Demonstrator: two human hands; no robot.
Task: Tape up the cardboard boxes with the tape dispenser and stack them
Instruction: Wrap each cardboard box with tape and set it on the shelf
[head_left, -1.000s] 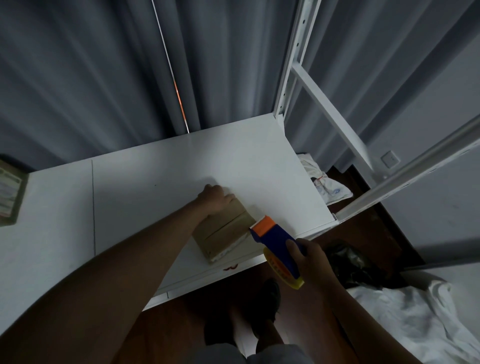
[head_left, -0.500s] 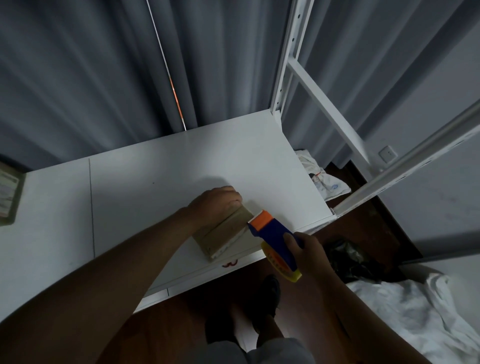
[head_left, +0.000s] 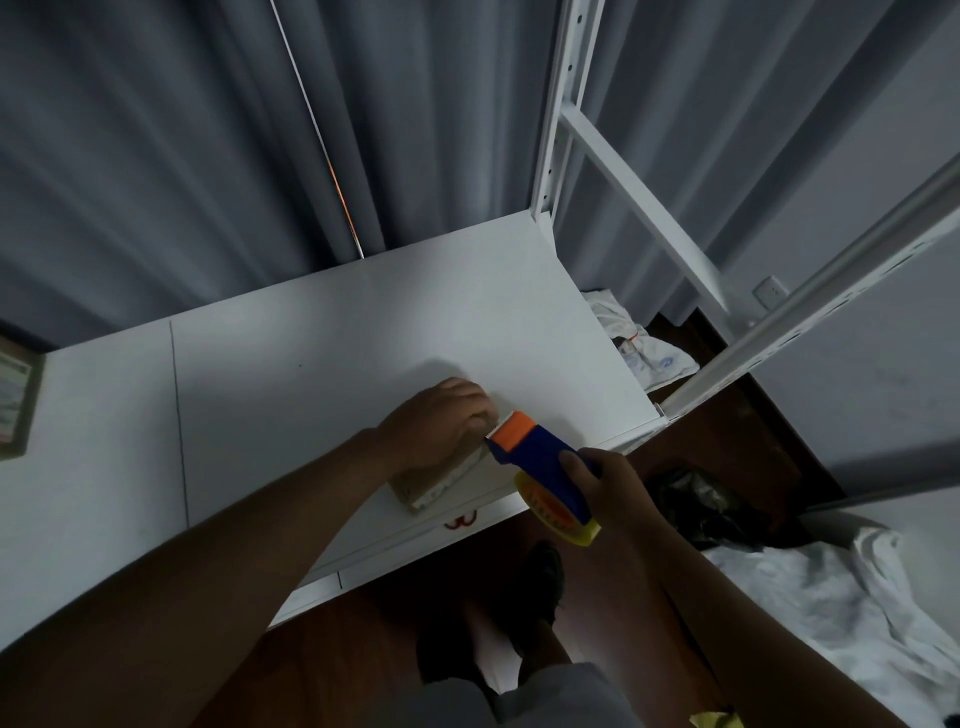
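Observation:
A small flat cardboard box (head_left: 423, 486) lies near the front edge of the white table (head_left: 311, 374). My left hand (head_left: 441, 423) lies on top of the box and covers most of it, fingers curled over its far end. My right hand (head_left: 605, 480) grips a blue tape dispenser (head_left: 540, 467) with an orange head and a yellow roll. The dispenser's orange head touches the box's far right end, right next to my left fingers.
Grey curtains hang behind the table. A white metal rack frame (head_left: 639, 171) rises at the right. White cloth (head_left: 852, 608) and a dark bag (head_left: 706, 506) lie on the wooden floor. A framed object (head_left: 15, 400) sits at the table's left edge.
The dispenser moved up and left from beside the box until its head reached the box's far end. My left hand slid forward over the box top and now covers more of it.

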